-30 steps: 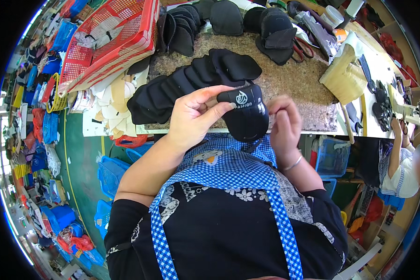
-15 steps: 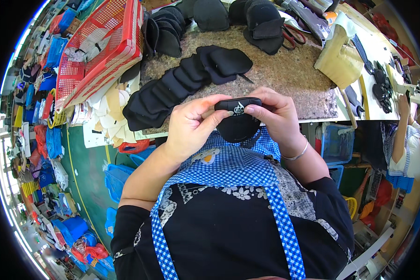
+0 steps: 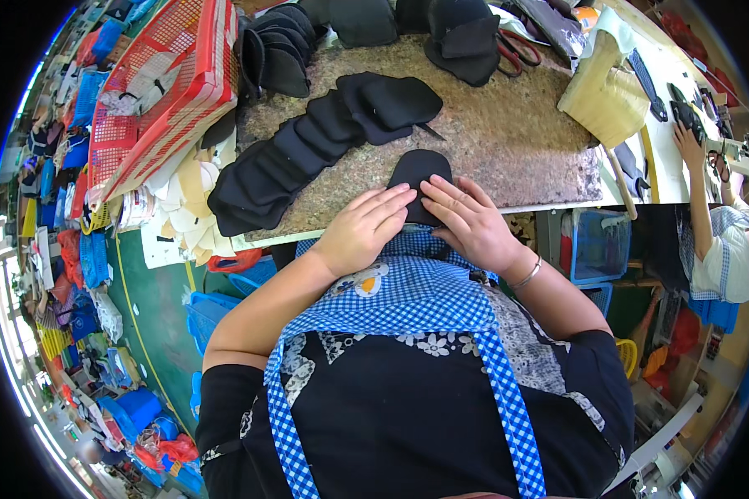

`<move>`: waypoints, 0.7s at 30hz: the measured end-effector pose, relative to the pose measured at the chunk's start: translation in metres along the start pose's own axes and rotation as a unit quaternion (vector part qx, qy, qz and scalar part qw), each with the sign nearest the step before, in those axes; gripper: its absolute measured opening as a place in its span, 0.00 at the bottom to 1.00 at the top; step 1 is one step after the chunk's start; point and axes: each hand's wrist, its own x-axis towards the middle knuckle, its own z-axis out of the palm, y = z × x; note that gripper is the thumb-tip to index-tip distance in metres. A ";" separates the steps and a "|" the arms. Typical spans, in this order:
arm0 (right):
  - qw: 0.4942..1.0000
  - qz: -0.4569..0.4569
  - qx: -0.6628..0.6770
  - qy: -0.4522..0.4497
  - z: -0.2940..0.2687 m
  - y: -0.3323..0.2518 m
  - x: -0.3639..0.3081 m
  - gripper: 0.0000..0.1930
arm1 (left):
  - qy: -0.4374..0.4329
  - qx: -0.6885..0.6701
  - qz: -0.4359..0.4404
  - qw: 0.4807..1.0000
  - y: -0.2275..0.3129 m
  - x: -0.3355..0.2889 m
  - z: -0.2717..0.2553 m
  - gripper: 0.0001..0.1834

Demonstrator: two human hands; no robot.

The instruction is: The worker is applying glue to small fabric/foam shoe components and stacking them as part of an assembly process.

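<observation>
A black padded fabric piece [image 3: 419,166] with a rounded far end lies flat at the near edge of a speckled board [image 3: 508,137]. My left hand [image 3: 364,226] rests on its left side, fingers stretched out. From the right, my right hand [image 3: 468,223] lies on it too, with its fingers spread and flat. Both hands cover the near part of the piece. Just beyond, an overlapping row of similar black pieces [image 3: 295,158] runs diagonally across the board.
A red plastic basket [image 3: 216,83] stands at the left beside pale cut scraps [image 3: 187,200]. More black pieces [image 3: 364,21] and red-handled scissors [image 3: 520,54] lie along the back. A yellowish block [image 3: 603,104] sits at the right. Another person's hand [image 3: 689,145] works farther right.
The black piece has gone from being held up, folded with a white mark showing, to lying flat on the board. Both hands have opened from a pinch and flattened onto it.
</observation>
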 end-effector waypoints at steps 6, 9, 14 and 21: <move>0.987 0.111 -0.085 -0.081 -0.008 -0.002 0.013 0.42 | -0.046 -0.042 -0.081 0.995 0.007 0.007 -0.005 0.15; 0.994 0.104 -0.041 -0.019 -0.012 0.003 0.017 0.38 | -0.028 -0.041 -0.084 0.995 0.005 0.013 -0.009 0.14; 0.852 0.194 0.485 0.012 -0.035 -0.007 0.014 0.14 | -0.008 -0.467 -0.317 0.825 0.024 0.021 -0.035 0.09; 0.649 0.277 0.707 0.038 -0.036 -0.016 0.021 0.09 | 0.075 -0.530 -0.343 0.772 0.031 0.024 -0.044 0.10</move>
